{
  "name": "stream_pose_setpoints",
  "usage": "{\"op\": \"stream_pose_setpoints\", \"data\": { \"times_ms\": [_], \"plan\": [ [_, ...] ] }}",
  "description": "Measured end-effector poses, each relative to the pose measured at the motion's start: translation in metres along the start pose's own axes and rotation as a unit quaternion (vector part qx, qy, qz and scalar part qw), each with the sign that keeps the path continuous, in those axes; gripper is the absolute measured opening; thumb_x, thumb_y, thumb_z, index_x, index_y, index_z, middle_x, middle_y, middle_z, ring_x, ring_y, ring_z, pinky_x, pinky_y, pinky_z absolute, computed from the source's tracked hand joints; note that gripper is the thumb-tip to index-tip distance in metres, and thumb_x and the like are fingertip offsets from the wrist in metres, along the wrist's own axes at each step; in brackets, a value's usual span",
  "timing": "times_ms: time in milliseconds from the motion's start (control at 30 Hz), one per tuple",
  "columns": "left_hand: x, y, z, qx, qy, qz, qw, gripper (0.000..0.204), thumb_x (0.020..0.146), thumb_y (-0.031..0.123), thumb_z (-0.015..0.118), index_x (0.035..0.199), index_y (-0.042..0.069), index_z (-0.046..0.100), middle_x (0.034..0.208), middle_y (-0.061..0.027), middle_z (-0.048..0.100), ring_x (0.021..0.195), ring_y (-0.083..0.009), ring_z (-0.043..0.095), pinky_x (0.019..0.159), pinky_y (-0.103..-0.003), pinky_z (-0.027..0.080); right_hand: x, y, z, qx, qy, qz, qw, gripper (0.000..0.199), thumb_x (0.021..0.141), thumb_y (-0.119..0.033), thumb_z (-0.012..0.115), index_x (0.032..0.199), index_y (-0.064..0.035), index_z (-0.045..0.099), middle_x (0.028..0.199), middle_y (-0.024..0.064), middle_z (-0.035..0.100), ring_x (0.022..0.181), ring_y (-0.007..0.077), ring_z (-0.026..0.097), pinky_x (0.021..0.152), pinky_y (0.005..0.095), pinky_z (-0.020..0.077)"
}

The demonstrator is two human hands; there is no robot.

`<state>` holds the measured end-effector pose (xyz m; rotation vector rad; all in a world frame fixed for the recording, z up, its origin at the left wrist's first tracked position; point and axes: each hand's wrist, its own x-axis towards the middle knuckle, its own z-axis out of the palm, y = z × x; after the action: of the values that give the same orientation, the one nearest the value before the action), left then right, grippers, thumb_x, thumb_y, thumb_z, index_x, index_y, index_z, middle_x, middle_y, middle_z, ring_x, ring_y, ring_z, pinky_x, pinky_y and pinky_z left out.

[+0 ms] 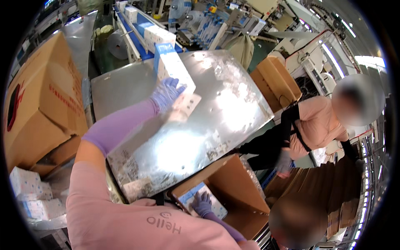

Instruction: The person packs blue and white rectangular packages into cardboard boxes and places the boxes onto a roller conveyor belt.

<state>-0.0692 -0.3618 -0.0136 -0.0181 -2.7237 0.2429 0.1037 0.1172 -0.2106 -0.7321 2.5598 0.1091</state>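
My left hand [167, 95], in a thin lavender glove and purple sleeve, grips the near end of a white-and-blue oblong pack [176, 68]. That pack lies on a shiny metal table [137, 89], its far end close to a conveyor. Lower down, my right hand [203, 204], gloved alike, reaches into an open cardboard box [238, 183] beside the table. Its spread fingers lie flat on another white-and-blue pack [216, 207] at the box's left side. The underside of my left hand is hidden.
A blue-belted conveyor [143, 52] carries more white packs [159, 36]. At left stands a large cardboard carton [54, 96], with stacked packs [31, 187] below it. A co-worker [316, 125] in pink stands at right, near stacked flat cardboard [321, 183]. Another cardboard box [277, 81] sits beyond the table.
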Motion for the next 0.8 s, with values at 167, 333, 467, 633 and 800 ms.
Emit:
{"op": "stream_pose_setpoints", "data": {
  "times_ms": [167,333,467,633,800],
  "plan": [
    [0.101,-0.024,0.002,0.004,-0.177,0.063,0.982,0.053,0.068,0.042,0.069,0.111,0.012,0.065,0.138,-0.0162,0.041,0.137,-0.0349,0.024,0.114,-0.053,-0.003,0.026,0.031,-0.063,0.392,-0.096,0.004,0.915,0.058,0.087,-0.04,0.061,0.129,-0.0025,0.047,0.121,0.0185,0.057,0.113,0.0276,0.053,0.096,0.0371,0.0418],
    [0.132,0.088,0.015,-0.184,-0.179,0.063,0.965,0.068,0.071,0.062,0.06,0.12,0.015,0.058,0.126,-0.0173,0.052,0.121,-0.0323,0.045,0.102,-0.05,0.025,0.032,0.029,-0.262,0.623,-0.184,-0.017,0.761,0.034,0.095,-0.023,0.053,0.108,0.0072,0.059,0.102,0.0173,0.066,0.095,0.0237,0.065,0.087,0.0318,0.0512],
    [0.097,0.106,0.022,-0.24,-0.18,0.0,0.954,0.084,0.062,0.036,0.065,0.139,0.018,0.038,0.118,-0.0148,0.053,0.108,-0.0279,0.051,0.083,-0.044,0.04,0.08,-0.023,-0.394,0.494,-0.053,-0.113,0.86,0.039,0.094,-0.034,0.053,0.087,0.0034,0.061,0.084,0.0155,0.068,0.076,0.0189,0.065,0.072,0.03,0.0513],
    [0.069,0.109,0.003,-0.222,-0.25,-0.04,0.942,0.078,0.073,0.038,0.062,0.144,0.027,0.031,0.121,-0.0136,0.047,0.109,-0.0283,0.048,0.086,-0.046,0.038,0.212,-0.066,-0.44,0.441,0.02,-0.157,0.883,0.029,0.092,-0.017,0.058,0.113,0.0025,0.058,0.097,0.0074,0.064,0.088,0.013,0.059,0.082,0.0248,0.0463],
    [0.043,0.1,-0.006,-0.24,-0.224,-0.014,0.944,0.062,0.083,0.034,0.057,0.142,0.029,0.036,0.116,-0.0083,0.052,0.102,-0.0244,0.052,0.077,-0.04,0.039,0.357,-0.129,-0.463,0.123,0.2,-0.254,0.938,0.062,0.082,-0.024,0.071,0.13,0.0029,0.044,0.121,0.0163,0.054,0.111,0.0251,0.053,0.091,0.0322,0.0451]
  ]
}}
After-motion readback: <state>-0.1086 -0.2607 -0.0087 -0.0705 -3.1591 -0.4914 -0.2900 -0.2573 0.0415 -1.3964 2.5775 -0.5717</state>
